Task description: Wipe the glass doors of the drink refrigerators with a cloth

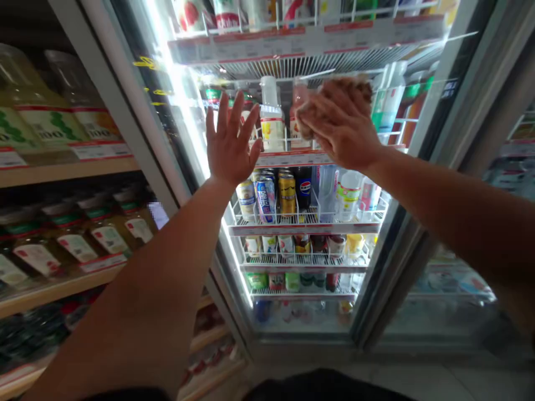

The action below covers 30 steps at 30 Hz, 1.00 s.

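I stand before a lit drinks cooler [434, 117] with a glass front. My left hand [229, 142] is raised with fingers spread and the palm toward the glass, in front of the second shelf's bottles. My right hand [340, 131] is at the same height, to the right, its fingers pressed together on a blurred brownish cloth [351, 88] against the glass. A white bottle [271, 120] stands between the two hands. Below them is a row of cans [286, 194] and a dark cola bottle [304, 189].
Wire shelves [309, 225] of cans and small bottles fill the cooler down to the floor. On the left, wooden shelves [67, 170] carry jars and bottles [50, 120] with price labels. A second cooler door [451, 278] stands at the right.
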Each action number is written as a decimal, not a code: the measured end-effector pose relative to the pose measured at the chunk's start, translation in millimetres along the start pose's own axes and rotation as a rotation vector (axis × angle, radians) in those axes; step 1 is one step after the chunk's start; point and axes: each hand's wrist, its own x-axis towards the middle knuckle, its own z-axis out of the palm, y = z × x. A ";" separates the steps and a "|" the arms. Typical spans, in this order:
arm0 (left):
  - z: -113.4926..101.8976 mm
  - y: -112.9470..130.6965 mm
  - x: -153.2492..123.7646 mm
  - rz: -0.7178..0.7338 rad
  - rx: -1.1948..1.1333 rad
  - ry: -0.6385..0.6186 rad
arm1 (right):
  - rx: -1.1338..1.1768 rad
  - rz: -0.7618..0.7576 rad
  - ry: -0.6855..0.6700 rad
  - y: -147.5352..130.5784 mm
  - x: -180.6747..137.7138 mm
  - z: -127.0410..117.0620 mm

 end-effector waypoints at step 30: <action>-17.6 21.2 -0.6 -0.118 -0.136 -0.022 | -0.154 -0.162 -0.017 -2.1 84.2 -15.9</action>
